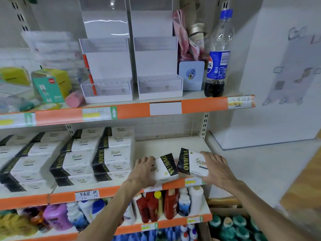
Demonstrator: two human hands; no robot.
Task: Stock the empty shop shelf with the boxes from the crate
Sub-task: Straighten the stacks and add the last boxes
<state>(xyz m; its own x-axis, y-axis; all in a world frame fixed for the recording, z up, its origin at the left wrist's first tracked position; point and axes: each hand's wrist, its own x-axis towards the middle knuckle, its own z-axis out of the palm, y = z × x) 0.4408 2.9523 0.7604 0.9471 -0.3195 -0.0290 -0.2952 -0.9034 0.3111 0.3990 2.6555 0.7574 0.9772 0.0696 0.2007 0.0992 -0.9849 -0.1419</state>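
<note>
At the right end of the middle shelf [156, 145], on its bare white patch just behind the orange front strip [66, 197]: two white cartons with black bands, side by side, almost touching, both tilted. On the left, the left box [166, 168], gripped by the left hand [143, 169] with fingers curled round its left end. Beside it, the right box [192, 164], held by the right hand [215, 168] with fingers laid over its right end and thumb under the near edge. Hands apart, one box each. Just to the left, hemming in the gap, stacked boxes [73, 159] of the same kind, several rows deep. Below, red and white bottles [156, 207] packed upright. Above, two clear display stands [106, 70], a cola bottle [218, 61] with little left in it, a pink tube [74, 100] lying down, a green carton [50, 84]. Right of the rack, a white wall [278, 101] with faint drawings.
</note>
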